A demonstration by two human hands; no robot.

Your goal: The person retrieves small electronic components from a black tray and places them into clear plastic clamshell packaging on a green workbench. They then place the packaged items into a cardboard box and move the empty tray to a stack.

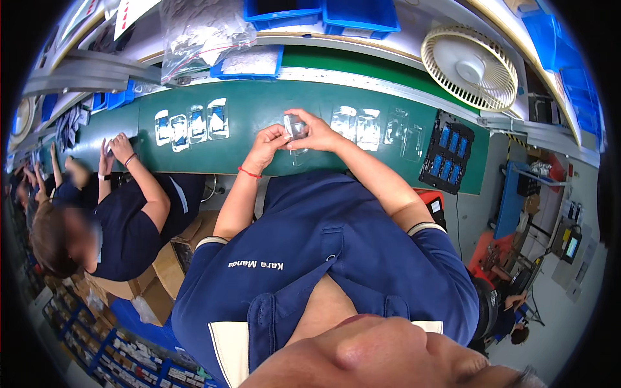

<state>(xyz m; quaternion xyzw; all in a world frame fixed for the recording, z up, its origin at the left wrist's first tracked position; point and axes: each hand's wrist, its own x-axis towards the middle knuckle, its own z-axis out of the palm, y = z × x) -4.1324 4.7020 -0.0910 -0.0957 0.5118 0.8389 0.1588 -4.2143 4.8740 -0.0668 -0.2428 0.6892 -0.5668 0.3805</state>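
Clear, thin plastic blister pack [297, 128] is pinched between the fingers of the left hand [266, 145] and right hand [315, 132], above a green worktop [253, 103]. Transparent packs [368, 131] lie to its right, blue-and-white-filled packs [218, 120] to its left; farther right rests a black rectangular tray [450, 154].

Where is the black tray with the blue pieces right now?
In the head view, the black tray lies near the right end of the green bench, just right of the clear plastic packs and below the fan in the picture.
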